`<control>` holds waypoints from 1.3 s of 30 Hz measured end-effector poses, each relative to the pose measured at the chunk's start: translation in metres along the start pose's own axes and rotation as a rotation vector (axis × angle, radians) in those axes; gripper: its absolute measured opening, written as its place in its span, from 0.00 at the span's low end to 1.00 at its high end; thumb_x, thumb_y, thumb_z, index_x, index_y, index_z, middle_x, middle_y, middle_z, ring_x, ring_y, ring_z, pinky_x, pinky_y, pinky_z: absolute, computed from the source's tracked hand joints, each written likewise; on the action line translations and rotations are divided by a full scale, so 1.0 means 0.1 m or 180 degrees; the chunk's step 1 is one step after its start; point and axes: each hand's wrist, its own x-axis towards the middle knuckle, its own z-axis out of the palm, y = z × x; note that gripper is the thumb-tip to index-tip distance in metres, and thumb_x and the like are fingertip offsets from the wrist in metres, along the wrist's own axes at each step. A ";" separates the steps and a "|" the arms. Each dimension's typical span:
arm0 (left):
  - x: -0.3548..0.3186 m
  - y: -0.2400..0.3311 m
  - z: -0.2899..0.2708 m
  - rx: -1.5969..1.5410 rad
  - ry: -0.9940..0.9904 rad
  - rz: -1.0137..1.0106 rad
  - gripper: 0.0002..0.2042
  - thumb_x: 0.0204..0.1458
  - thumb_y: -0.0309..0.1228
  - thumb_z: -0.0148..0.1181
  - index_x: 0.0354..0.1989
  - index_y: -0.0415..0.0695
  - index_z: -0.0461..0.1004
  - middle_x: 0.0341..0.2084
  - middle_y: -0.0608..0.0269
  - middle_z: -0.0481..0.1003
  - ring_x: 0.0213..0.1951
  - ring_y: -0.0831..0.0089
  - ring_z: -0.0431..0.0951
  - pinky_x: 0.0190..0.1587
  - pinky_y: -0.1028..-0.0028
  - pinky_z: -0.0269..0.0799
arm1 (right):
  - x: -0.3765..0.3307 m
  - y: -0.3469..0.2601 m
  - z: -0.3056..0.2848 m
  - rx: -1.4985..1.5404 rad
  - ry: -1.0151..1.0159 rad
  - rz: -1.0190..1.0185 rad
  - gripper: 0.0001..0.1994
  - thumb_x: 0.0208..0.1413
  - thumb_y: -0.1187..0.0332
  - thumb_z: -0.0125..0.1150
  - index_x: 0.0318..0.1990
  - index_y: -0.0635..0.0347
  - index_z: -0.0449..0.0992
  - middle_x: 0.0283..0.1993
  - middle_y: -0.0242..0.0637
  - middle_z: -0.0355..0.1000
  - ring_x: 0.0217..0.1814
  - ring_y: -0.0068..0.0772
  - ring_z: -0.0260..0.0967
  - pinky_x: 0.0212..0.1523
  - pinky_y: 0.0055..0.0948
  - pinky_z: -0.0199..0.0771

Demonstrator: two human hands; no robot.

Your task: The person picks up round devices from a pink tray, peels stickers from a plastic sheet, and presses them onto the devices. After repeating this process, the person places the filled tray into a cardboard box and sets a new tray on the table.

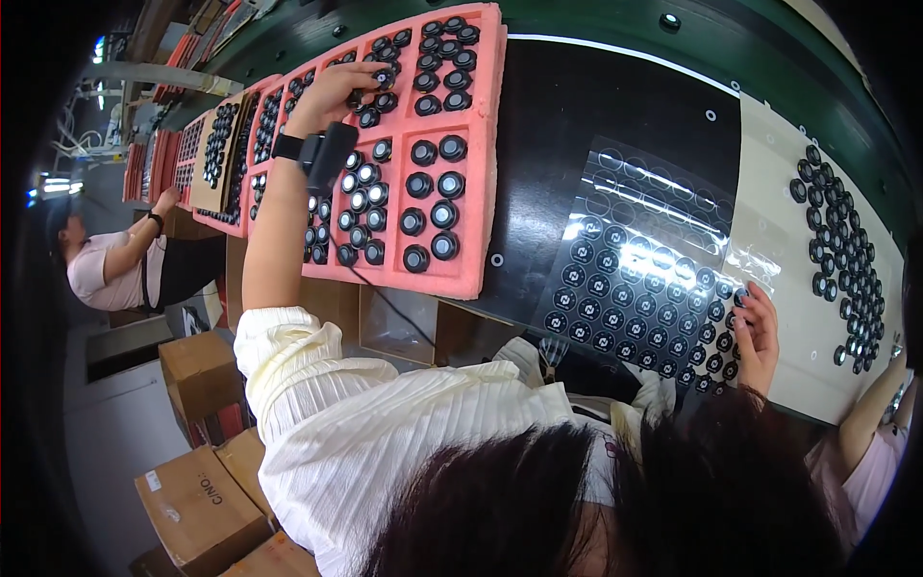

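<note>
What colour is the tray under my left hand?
The tray is pink; the head view shows it best.

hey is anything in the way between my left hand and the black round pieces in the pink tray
Nothing visible: your left hand is over the pink tray, right at a black round piece.

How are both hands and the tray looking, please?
Left hand at a black round part in the pink tray. Right hand at label sheet's right edge. Dark cable over tray's near edge.
</note>
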 end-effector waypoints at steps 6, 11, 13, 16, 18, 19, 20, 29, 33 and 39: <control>0.05 -0.09 0.30 0.3933 0.1388 0.1384 0.11 0.41 0.26 0.57 0.37 0.41 0.73 0.29 0.59 0.75 0.29 0.65 0.75 0.31 0.71 0.70 | -0.02 0.01 0.03 0.0116 0.0081 -0.0053 0.13 0.49 0.78 0.49 0.44 0.64 0.67 0.56 0.37 0.56 0.43 0.20 0.60 0.46 0.19 0.59; 0.05 -0.10 0.35 0.5178 0.1387 0.1909 0.12 0.37 0.31 0.60 0.34 0.47 0.75 0.28 0.59 0.75 0.31 0.60 0.74 0.33 0.67 0.70 | -0.03 0.02 0.02 0.0111 0.0062 -0.0008 0.12 0.50 0.77 0.48 0.44 0.65 0.66 0.58 0.40 0.55 0.44 0.20 0.60 0.49 0.20 0.57; 0.04 -0.14 0.27 0.4871 0.1336 0.1918 0.11 0.37 0.31 0.60 0.32 0.47 0.75 0.27 0.59 0.75 0.30 0.60 0.74 0.32 0.67 0.69 | -0.02 0.03 0.01 0.0108 0.0049 -0.0010 0.12 0.50 0.77 0.48 0.44 0.65 0.66 0.58 0.40 0.55 0.44 0.20 0.60 0.49 0.20 0.57; 0.04 -0.15 0.23 0.4253 0.1216 0.1946 0.09 0.37 0.32 0.61 0.30 0.45 0.75 0.23 0.58 0.75 0.29 0.60 0.75 0.32 0.67 0.69 | -0.02 0.08 -0.01 0.0171 0.0029 -0.0081 0.12 0.51 0.76 0.47 0.44 0.66 0.66 0.58 0.40 0.55 0.45 0.20 0.60 0.49 0.20 0.57; 0.07 -0.15 0.23 0.4176 0.1258 0.1647 0.09 0.37 0.31 0.60 0.29 0.45 0.75 0.23 0.58 0.75 0.28 0.60 0.74 0.31 0.67 0.69 | -0.03 0.08 -0.01 0.0166 0.0035 -0.0058 0.12 0.51 0.76 0.47 0.44 0.66 0.66 0.58 0.40 0.55 0.45 0.20 0.60 0.49 0.20 0.57; 0.07 -0.14 0.24 0.4135 0.1284 0.1493 0.08 0.37 0.31 0.60 0.29 0.45 0.75 0.23 0.58 0.75 0.28 0.60 0.74 0.31 0.67 0.69 | -0.03 0.08 -0.01 0.0152 0.0033 -0.0049 0.12 0.51 0.76 0.47 0.44 0.66 0.66 0.58 0.40 0.55 0.45 0.20 0.60 0.49 0.20 0.57; 0.09 -0.14 0.24 0.4140 0.1275 0.1481 0.08 0.37 0.31 0.60 0.29 0.45 0.75 0.23 0.58 0.75 0.28 0.60 0.74 0.31 0.67 0.69 | -0.03 0.08 -0.01 0.0137 0.0030 -0.0039 0.12 0.51 0.76 0.47 0.44 0.66 0.66 0.58 0.40 0.55 0.45 0.20 0.59 0.49 0.20 0.57; 0.23 -0.12 0.20 0.5119 0.1109 0.1324 0.09 0.39 0.31 0.60 0.30 0.42 0.75 0.25 0.58 0.75 0.29 0.63 0.74 0.32 0.71 0.69 | -0.04 0.06 0.00 0.0200 0.0084 -0.0108 0.12 0.50 0.77 0.48 0.44 0.66 0.67 0.56 0.37 0.56 0.47 0.21 0.60 0.45 0.17 0.59; 0.16 -0.15 0.06 0.4688 0.0841 0.1410 0.09 0.41 0.32 0.59 0.31 0.44 0.75 0.26 0.57 0.75 0.31 0.61 0.74 0.33 0.68 0.69 | -0.08 0.10 -0.01 0.0282 0.0041 -0.0180 0.12 0.50 0.77 0.48 0.43 0.66 0.67 0.56 0.38 0.56 0.47 0.21 0.60 0.45 0.17 0.59; -0.21 -0.10 0.10 0.3935 0.0660 0.1390 0.13 0.40 0.33 0.61 0.34 0.43 0.71 0.24 0.61 0.72 0.27 0.70 0.72 0.31 0.75 0.67 | -0.07 0.12 -0.04 0.0310 -0.0037 -0.0096 0.11 0.52 0.75 0.47 0.44 0.66 0.66 0.57 0.38 0.56 0.48 0.22 0.58 0.48 0.19 0.57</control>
